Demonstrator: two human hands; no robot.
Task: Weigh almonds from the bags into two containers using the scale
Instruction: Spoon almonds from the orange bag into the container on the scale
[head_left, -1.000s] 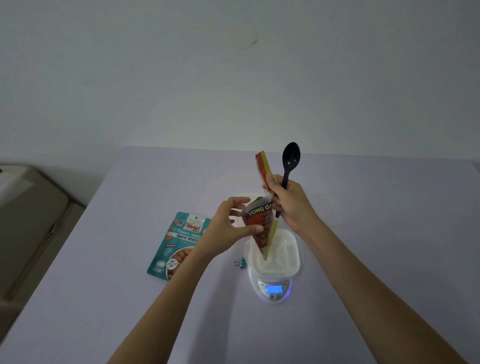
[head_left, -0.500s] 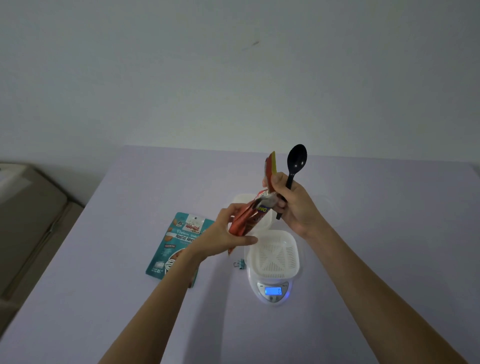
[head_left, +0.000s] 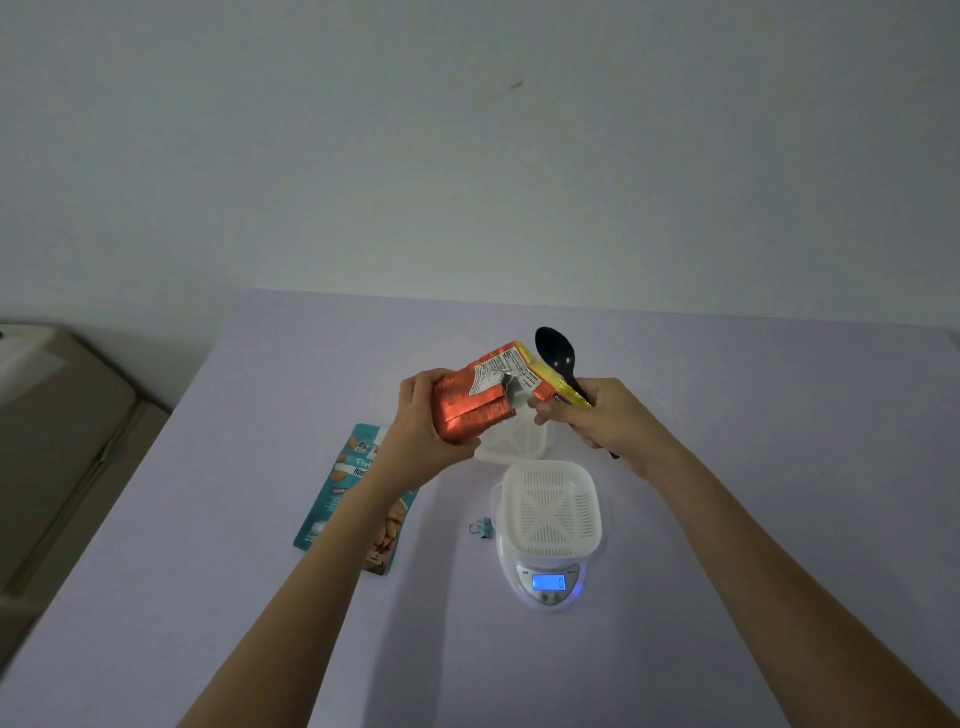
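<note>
An orange-red almond bag (head_left: 483, 400) with a yellow end is held lying sideways above the table. My left hand (head_left: 428, 423) grips its lower end; my right hand (head_left: 605, 421) pinches its yellow end and also holds a black spoon (head_left: 557, 358). Under the bag a white container (head_left: 514, 447) is partly hidden. A white perforated container (head_left: 550, 512) stands on the white scale (head_left: 545, 584), whose blue display is lit. A teal almond bag (head_left: 345, 506) lies flat on the table under my left forearm.
A small binder clip (head_left: 481, 529) lies just left of the scale. The lilac table (head_left: 779, 467) runs to a wall at the back. A beige piece of furniture (head_left: 57, 447) stands off the table's left edge.
The orange bag went from upright over the scale's container to lying sideways, higher and further back. Both hands moved with it, and the spoon tilted left.
</note>
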